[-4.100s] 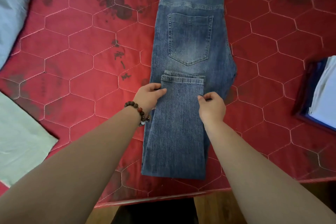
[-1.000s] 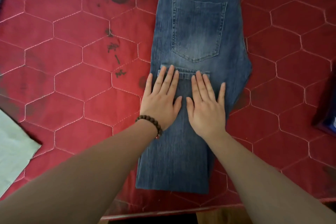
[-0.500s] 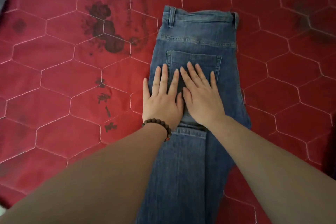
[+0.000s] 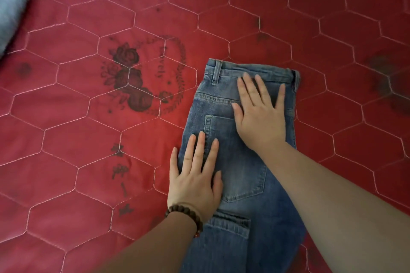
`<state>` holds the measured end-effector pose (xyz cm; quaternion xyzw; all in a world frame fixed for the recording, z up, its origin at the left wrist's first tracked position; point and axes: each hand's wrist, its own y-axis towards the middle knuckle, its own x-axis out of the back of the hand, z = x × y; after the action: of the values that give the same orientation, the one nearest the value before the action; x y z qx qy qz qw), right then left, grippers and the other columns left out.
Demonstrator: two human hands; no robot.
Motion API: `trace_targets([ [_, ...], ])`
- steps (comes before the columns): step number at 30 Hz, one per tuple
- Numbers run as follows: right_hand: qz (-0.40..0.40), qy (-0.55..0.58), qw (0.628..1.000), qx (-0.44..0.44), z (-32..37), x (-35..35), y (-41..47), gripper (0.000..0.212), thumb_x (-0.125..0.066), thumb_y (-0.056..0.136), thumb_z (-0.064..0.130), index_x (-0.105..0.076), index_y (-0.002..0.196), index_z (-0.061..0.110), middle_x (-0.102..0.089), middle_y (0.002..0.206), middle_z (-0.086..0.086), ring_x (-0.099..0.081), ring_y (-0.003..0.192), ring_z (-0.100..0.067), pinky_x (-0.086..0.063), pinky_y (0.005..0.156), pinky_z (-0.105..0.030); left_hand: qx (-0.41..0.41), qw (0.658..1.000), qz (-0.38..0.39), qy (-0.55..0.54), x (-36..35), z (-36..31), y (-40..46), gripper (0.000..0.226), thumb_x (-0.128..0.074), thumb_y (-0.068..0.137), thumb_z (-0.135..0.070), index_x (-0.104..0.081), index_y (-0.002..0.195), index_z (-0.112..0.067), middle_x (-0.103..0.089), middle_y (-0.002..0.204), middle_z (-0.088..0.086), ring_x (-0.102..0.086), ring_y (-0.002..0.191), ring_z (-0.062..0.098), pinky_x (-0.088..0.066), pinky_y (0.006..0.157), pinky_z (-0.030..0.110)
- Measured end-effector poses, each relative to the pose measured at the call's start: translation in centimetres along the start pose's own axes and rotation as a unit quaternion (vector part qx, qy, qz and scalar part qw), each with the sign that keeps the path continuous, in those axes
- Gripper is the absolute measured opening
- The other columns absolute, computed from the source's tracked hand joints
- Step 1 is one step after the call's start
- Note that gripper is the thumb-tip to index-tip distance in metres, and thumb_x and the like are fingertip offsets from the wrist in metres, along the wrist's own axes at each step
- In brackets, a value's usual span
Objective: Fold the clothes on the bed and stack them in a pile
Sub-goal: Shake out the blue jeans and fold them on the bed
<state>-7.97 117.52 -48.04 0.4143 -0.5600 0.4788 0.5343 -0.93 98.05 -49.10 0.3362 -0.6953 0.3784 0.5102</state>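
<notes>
the jeans point(image 4: 241, 139) lie flat on the red bed point(image 4: 88, 162), waistband far, hem folded up near. the left hand point(image 4: 195, 177) and right hand point(image 4: 261, 115) press on them with straight, spread fingers, gripping nothing, probably to flatten the denim so the fold holds.

Jeans point(image 4: 241, 175): blue denim, flat on the bed, waistband at centre frame, back pocket up, folded hem at lower centre.
Left hand point(image 4: 195, 182): flat on the jeans' left edge, beaded bracelet point(image 4: 186, 215) at wrist.
Right hand point(image 4: 261, 115): flat, fingers point(image 4: 248, 88) spread below the waistband.
Bed point(image 4: 88, 139): red quilted cover, hexagon stitching, dark rose print left of the jeans.
Pillow point(image 4: 11, 11): pale blue, upper left.
</notes>
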Motion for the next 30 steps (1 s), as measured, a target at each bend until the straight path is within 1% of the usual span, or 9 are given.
trace_targets([
  [3, -0.05, 0.058, 0.997, 0.009, -0.2, 1.4, 1.5, 0.054, -0.041, 0.101, 0.039, -0.034, 0.149, 0.014, -0.031, 0.156, -0.009, -0.024, 0.146, -0.026, -0.001, 0.118, -0.058, -0.001, 1.0, 0.001, -0.003, 0.0, 0.1, 0.0, 0.063, -0.029, 0.095, -0.042, -0.02, 0.154, -0.022, -0.013, 0.162, 0.006, -0.008, 0.15, 0.023, -0.013, 0.116, 0.057],
  [8, 0.053, 0.086, 0.993, 0.053, -0.5, 3.7, 6.3, 0.078, -0.053, 0.095, 0.044, -0.014, 0.154, 0.014, -0.046, 0.141, -0.008, -0.032, 0.138, -0.027, -0.002, 0.121, -0.05, -0.004, 1.0, -0.003, -0.012, -0.1, 0.1, 0.1, 0.064, -0.031, 0.094, -0.042, -0.021, 0.154, -0.022, -0.013, 0.162, 0.006, -0.009, 0.15, 0.022, -0.014, 0.115, 0.057],
  [10, 0.029, 0.076, 0.994, 0.076, -0.5, 4.1, 6.4, 0.066, -0.063, 0.091, 0.036, -0.039, 0.145, 0.009, -0.053, 0.12, -0.01, -0.043, 0.12, -0.031, -0.017, 0.118, -0.047, -0.005, 1.0, -0.003, -0.017, -0.1, 0.2, 0.0, 0.064, -0.031, 0.094, -0.042, -0.021, 0.154, -0.022, -0.013, 0.162, 0.005, -0.009, 0.15, 0.022, -0.015, 0.115, 0.057],
  [12, -0.028, 0.075, 0.992, 0.097, -0.6, 4.3, 5.5, 0.038, -0.07, 0.086, 0.022, -0.061, 0.119, 0.005, -0.054, 0.108, -0.013, -0.047, 0.106, -0.033, -0.036, 0.098, -0.045, -0.004, 1.0, -0.005, -0.02, 0.0, 0.2, 0.0, 0.064, -0.031, 0.094, -0.042, -0.02, 0.154, -0.022, -0.013, 0.162, 0.005, -0.009, 0.15, 0.022, -0.016, 0.115, 0.058],
  [15, -0.041, 0.074, 0.99, 0.116, -0.9, 3.9, 3.9, 0.022, -0.07, 0.082, 0.01, -0.063, 0.102, 0.005, -0.057, 0.116, -0.016, -0.051, 0.109, -0.035, -0.039, 0.09, -0.047, -0.006, 1.0, -0.007, -0.023, -0.1, 0.2, 0.0, 0.064, -0.031, 0.095, -0.042, -0.02, 0.154, -0.022, -0.013, 0.162, 0.005, -0.009, 0.15, 0.022, -0.017, 0.114, 0.058],
  [20, -0.007, 0.041, 0.994, 0.105, -2.4, 3.8, 4.2, 0.035, -0.056, 0.092, 0.046, -0.056, 0.11, 0.016, -0.062, 0.102, 0.001, -0.055, 0.1, -0.025, -0.033, 0.098, -0.044, -0.008, 0.999, -0.014, -0.029, -0.3, 0.2, 0.0, 0.064, -0.032, 0.094, -0.042, -0.02, 0.154, -0.022, -0.012, 0.162, 0.005, -0.009, 0.15, 0.022, -0.016, 0.115, 0.058],
  [23, 0.065, 0.017, 0.996, 0.053, -3.7, 4.2, 5.5, 0.05, -0.039, 0.083, 0.074, -0.047, 0.092, 0.025, -0.051, 0.086, 0.011, -0.045, 0.087, -0.018, -0.032, 0.09, -0.043, -0.012, 0.999, -0.024, -0.036, -0.1, 0.2, 0.1, 0.064, -0.033, 0.094, -0.042, -0.021, 0.154, -0.022, -0.012, 0.162, 0.005, -0.009, 0.15, 0.022, -0.016, 0.114, 0.058],
  [27, 0.088, 0.038, 0.995, 0.015, -4.3, 4.3, 6.0, 0.055, -0.044, 0.08, 0.076, -0.048, 0.088, 0.022, -0.053, 0.08, 0.007, -0.044, 0.087, -0.019, -0.03, 0.088, -0.042, 0.015, 0.993, -0.071, -0.093, 0.4, 0.4, -0.3, 0.065, -0.037, 0.093, -0.042, -0.021, 0.153, -0.019, -0.013, 0.162, 0.008, -0.011, 0.149, 0.024, -0.015, 0.117, 0.052],
  [30, 0.081, 0.005, 0.997, -0.015, -4.1, 4.1, 5.6, 0.049, -0.052, 0.083, 0.069, -0.043, 0.09, 0.021, -0.054, 0.087, 0.002, -0.048, 0.099, -0.026, -0.031, 0.1, -0.046, 0.079, 0.971, -0.135, -0.181, 1.0, 0.3, -0.3, 0.06, -0.041, 0.093, -0.036, -0.033, 0.146, -0.008, -0.035, 0.152, 0.016, -0.035, 0.138, 0.028, -0.03, 0.112, 0.045],
])
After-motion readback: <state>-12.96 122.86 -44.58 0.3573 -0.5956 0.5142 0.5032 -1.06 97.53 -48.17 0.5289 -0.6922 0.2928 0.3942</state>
